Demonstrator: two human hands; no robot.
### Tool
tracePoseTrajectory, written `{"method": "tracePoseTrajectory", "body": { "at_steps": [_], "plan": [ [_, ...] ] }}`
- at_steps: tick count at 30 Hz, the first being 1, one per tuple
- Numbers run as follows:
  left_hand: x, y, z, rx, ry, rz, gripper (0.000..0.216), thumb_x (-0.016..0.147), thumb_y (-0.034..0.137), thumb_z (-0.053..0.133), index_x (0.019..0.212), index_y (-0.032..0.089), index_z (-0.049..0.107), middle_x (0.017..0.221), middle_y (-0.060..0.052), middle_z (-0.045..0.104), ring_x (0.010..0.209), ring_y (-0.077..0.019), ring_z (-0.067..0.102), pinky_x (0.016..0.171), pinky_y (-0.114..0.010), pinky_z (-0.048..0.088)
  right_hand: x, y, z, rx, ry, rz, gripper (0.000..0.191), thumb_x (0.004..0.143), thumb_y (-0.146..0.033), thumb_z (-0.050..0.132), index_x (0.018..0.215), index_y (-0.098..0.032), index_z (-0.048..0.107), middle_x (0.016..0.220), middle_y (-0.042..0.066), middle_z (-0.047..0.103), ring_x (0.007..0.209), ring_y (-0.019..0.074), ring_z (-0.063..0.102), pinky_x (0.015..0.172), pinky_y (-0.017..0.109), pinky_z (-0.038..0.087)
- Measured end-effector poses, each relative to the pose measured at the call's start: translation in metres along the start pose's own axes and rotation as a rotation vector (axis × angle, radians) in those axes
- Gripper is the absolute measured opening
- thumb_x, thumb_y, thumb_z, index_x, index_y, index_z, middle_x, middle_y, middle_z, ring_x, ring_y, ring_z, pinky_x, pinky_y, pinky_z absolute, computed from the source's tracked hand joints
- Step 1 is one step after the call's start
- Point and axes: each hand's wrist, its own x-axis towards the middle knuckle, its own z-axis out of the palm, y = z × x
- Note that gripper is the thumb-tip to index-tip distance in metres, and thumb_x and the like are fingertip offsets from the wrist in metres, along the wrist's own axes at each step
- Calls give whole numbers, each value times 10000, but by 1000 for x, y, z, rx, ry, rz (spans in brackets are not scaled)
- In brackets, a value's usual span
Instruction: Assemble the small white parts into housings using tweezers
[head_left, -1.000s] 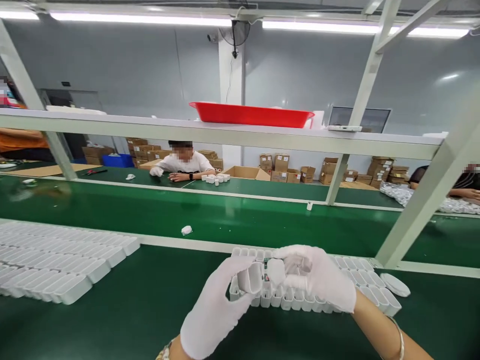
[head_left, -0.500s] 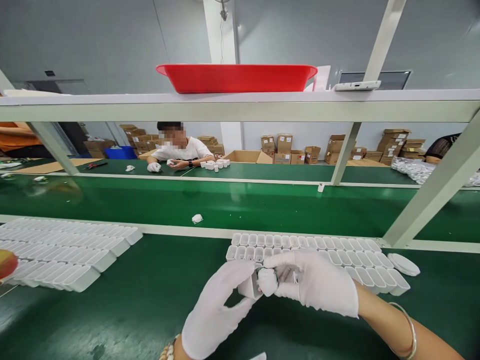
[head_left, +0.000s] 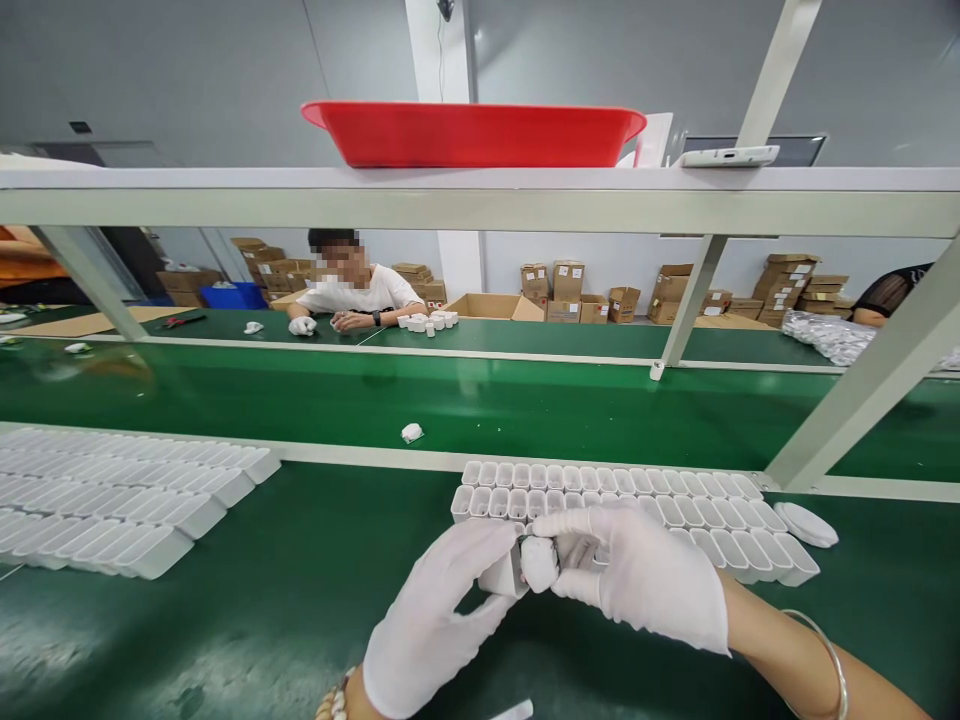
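Note:
Both my hands wear white gloves and meet over the green bench. My left hand point(head_left: 431, 625) grips a small white plastic housing point(head_left: 501, 575) between thumb and fingers. My right hand point(head_left: 637, 575) pinches a small rounded white part point(head_left: 538, 563) with a dark piece on it, pressed against the housing's open end. Just behind my hands stand rows of upright white housings point(head_left: 675, 500), packed side by side.
A larger block of white housings point(head_left: 127, 500) lies at the left. A white lid point(head_left: 806, 523) sits at the right. One white part point(head_left: 411, 432) lies on the green conveyor point(head_left: 525, 410). A red tray point(head_left: 472, 132) rests on the overhead shelf. Other people sit at the far bench.
The view tilted down and the red tray rose in frame. My hands came lower toward the bench, still joined at the housing. The white part on the conveyor drifted right.

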Motion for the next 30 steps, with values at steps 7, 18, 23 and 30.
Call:
{"method": "tracePoseTrajectory", "body": {
  "at_steps": [7,18,23,30],
  "plan": [
    [-2,-1,1,16,-7,12,475,845,96,603,1284,249,508,1168,-64,683,1097,-184,640,965,-312,537,3,4,8,-26,22,47,273,780,-169,611,1024,-251,703,830,-15,668,760,150,593,773,292,519],
    [-4,7,6,-22,111,-118,401,783,162,691,1165,240,597,1086,-54,724,980,-182,702,896,-289,585,9,11,-4,114,-91,-17,624,772,-413,739,1349,-247,571,947,26,656,805,162,567,769,301,505],
    [-7,11,7,-96,133,-213,461,703,154,758,1134,271,642,1067,-25,744,955,-194,721,870,-296,594,16,21,5,195,-123,34,777,707,-427,803,1405,-277,495,912,6,634,810,156,559,753,286,491],
    [-5,20,8,-295,112,-314,418,673,177,797,1069,272,705,1060,-23,752,965,-210,722,853,-274,598,24,21,20,541,-258,94,790,664,-349,843,1371,-224,512,852,11,618,820,178,587,807,323,488]
  ]
}}
